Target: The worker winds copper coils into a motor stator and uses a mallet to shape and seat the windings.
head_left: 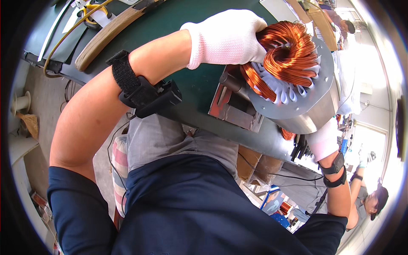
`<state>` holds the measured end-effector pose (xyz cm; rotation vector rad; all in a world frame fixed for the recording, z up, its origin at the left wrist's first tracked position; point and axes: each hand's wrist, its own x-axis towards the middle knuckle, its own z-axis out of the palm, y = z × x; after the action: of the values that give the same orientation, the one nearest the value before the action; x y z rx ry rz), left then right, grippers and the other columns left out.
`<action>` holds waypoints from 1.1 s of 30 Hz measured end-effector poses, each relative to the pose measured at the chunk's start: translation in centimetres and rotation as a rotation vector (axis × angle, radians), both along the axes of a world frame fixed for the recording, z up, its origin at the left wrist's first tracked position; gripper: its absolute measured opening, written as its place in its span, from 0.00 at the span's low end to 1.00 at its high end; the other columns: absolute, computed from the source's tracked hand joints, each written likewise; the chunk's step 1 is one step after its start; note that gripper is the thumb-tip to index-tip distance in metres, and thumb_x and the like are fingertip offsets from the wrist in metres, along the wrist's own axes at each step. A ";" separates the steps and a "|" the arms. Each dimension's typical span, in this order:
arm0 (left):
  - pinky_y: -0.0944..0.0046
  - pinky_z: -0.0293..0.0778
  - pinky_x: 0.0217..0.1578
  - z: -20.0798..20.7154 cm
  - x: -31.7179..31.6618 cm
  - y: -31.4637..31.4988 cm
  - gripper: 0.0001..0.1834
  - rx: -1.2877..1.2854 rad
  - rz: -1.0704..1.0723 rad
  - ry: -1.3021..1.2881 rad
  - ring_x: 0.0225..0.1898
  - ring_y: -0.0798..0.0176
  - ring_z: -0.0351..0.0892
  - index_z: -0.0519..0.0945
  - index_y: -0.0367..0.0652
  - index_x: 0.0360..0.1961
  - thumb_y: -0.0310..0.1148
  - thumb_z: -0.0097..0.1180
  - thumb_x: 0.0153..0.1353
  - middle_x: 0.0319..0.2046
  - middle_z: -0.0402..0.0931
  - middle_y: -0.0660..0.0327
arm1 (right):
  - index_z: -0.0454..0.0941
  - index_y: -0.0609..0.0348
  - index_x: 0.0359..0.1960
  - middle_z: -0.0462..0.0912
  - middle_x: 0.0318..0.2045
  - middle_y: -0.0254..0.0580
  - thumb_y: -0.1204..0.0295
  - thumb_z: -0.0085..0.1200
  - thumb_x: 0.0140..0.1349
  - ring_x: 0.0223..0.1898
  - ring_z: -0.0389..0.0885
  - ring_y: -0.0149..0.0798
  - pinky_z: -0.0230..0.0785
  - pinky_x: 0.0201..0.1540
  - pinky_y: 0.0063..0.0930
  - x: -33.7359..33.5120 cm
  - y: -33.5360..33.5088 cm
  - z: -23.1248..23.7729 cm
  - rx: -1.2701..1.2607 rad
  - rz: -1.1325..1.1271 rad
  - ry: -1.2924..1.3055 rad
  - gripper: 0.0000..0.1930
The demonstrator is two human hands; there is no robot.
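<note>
Left hand [231, 38] touches copper coils [293, 57] on plain-faced cylinder [308, 119].

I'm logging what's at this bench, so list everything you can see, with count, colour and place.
Core: one, silver-grey, upper right
Coils: several, copper, at the core's face
Liners: several, white, around the coils' base
Stand: one, red and grey, left of the core
Bench: one, dark green, under the stand
Stick: one, brown, upper left
Tool: one, yellow-black, top left
Cord: one, yellow-brown, upper left
Spool: one, white, far left
Cushion: one, checked, by the left thigh
Carton: at least one, brown, top right
Co-worker: at least one, grey top, lower right
Clutter: uncountable, mixed, lower right
Straps: several, black, both forearms
Left hand: one, white-gloved, on the coils
Right hand: one, white-gloved, below the core, partly hidden
</note>
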<state>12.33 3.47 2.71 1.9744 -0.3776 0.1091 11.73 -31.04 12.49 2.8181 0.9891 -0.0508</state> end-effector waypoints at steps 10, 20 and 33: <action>0.64 0.75 0.55 -1.1 0.8 0.5 0.20 -0.084 -0.198 0.059 0.47 0.66 0.78 0.74 0.31 0.60 0.29 0.57 0.69 0.47 0.83 0.54 | 0.74 0.60 0.45 0.82 0.27 0.52 0.69 0.60 0.66 0.30 0.85 0.55 0.78 0.34 0.44 -2.4 -1.5 2.5 -0.466 -0.122 -0.201 0.12; 0.62 0.74 0.59 -1.7 1.0 -0.3 0.20 -0.087 -0.139 0.119 0.50 0.65 0.78 0.75 0.29 0.58 0.31 0.57 0.70 0.51 0.83 0.52 | 0.83 0.58 0.40 0.85 0.27 0.48 0.75 0.60 0.59 0.30 0.87 0.54 0.79 0.33 0.40 -0.1 -0.7 -1.4 -0.160 0.024 -0.100 0.08; 0.57 0.75 0.54 -2.9 1.6 0.0 0.20 -0.383 -0.243 -0.037 0.46 0.52 0.83 0.77 0.27 0.51 0.28 0.54 0.59 0.43 0.83 0.44 | 0.74 0.65 0.45 0.84 0.27 0.52 0.66 0.64 0.63 0.29 0.85 0.55 0.77 0.33 0.45 -0.8 -3.5 1.3 -0.277 -0.078 -0.114 0.17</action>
<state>13.92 3.44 -0.21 1.5393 -0.5730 0.0576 10.97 -34.53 13.74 2.5736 0.7804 -0.0327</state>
